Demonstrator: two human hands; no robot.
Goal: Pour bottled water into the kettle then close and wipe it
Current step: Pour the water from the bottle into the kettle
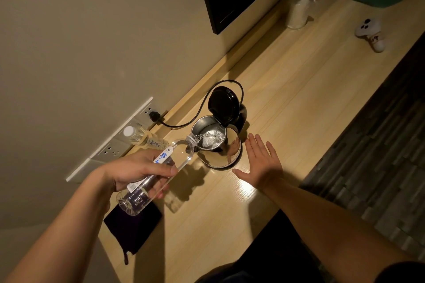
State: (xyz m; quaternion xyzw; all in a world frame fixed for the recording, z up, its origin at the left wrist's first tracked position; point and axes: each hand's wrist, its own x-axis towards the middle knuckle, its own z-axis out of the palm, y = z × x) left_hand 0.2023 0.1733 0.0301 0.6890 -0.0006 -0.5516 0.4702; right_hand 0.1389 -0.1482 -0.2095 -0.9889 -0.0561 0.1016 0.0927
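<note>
Left hand (140, 171) gripped tilted water bottle (161, 172), pouring into open kettle (218, 145) on desk (287, 99). Right hand (262, 158) flat, fingers spread, beside kettle. Second bottle (143, 136) and black cloth (133, 227) nearby.

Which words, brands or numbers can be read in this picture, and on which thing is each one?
None can be read for sure.
Tilted bottle in the left hand: blue characters and a barcode on the label, too blurred.
Second bottle near the wall: dark label print, too small.
Kettle: no text visible.
</note>
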